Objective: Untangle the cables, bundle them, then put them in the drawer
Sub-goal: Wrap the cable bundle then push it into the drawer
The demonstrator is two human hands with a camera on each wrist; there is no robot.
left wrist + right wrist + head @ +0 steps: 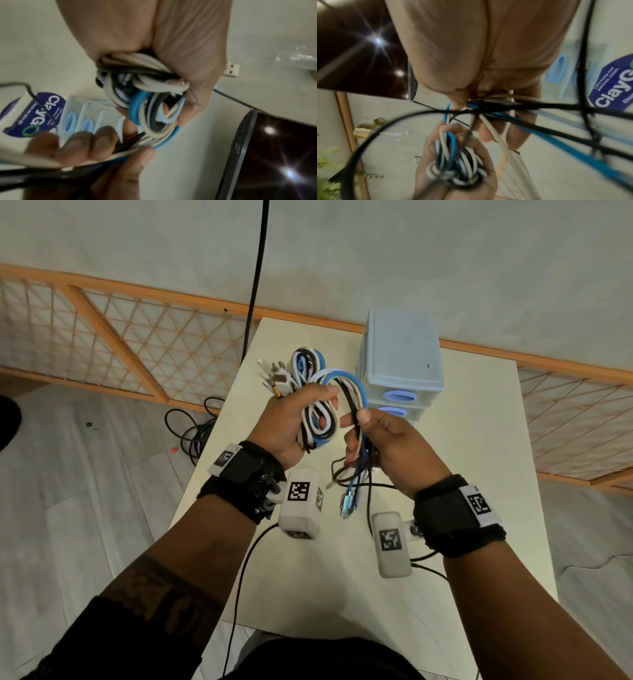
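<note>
While the left hand [291, 419] clamps the coiled cables [318, 419] above the table [472, 474], just in front of the closed drawer unit [400, 371], the right hand [383, 443] pinches their loose tails, which are best wound on snugly, loop beside loop.

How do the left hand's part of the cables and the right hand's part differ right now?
The left hand grips tight looped coils, plugs sticking out above; the right hand pinches straight strands whose ends dangle loose below. Both parts mix blue, white and black cables, joined by an arch between the hands.
</note>
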